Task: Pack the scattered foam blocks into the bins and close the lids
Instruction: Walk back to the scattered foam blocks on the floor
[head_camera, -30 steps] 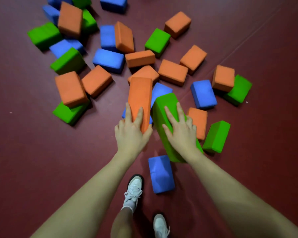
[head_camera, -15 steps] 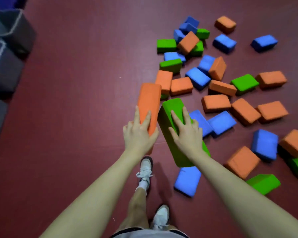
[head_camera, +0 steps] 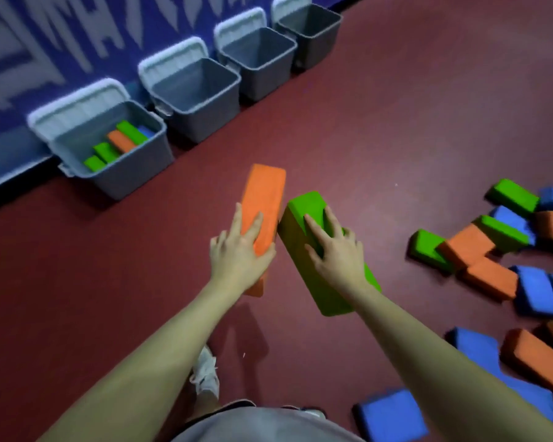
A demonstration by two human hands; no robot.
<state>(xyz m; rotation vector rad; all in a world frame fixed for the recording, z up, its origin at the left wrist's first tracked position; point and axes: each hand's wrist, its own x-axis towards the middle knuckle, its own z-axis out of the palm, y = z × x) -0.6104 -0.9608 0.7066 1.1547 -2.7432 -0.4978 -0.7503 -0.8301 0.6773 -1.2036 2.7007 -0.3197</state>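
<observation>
Head view, looking down. Left hand [head_camera: 240,250]: fingers curled over the top of an orange block [head_camera: 262,208] with the thumb on its side, gripping it above the floor. Right hand [head_camera: 334,250]: fingers spread across the top of a green block [head_camera: 307,247] with the thumb down its left side, gripping it likewise; the two blocks sit side by side, their near edges almost touching. Red floor [head_camera: 396,122]: carries everything. Four grey bins in a row along a blue wall [head_camera: 45,43], lids tipped back and open: nearest bin [head_camera: 131,173] holds green, orange and blue blocks; second bin [head_camera: 201,122], third bin [head_camera: 262,78] and fourth bin [head_camera: 313,46] show only bare insides. Scattered blocks [head_camera: 492,269]: a loose heap of green, orange and blue pieces on the floor at the right edge, well apart from the bins. White shoe [head_camera: 206,371]: on the floor between the forearms. Grey shirt [head_camera: 262,422]: at the bottom edge.
</observation>
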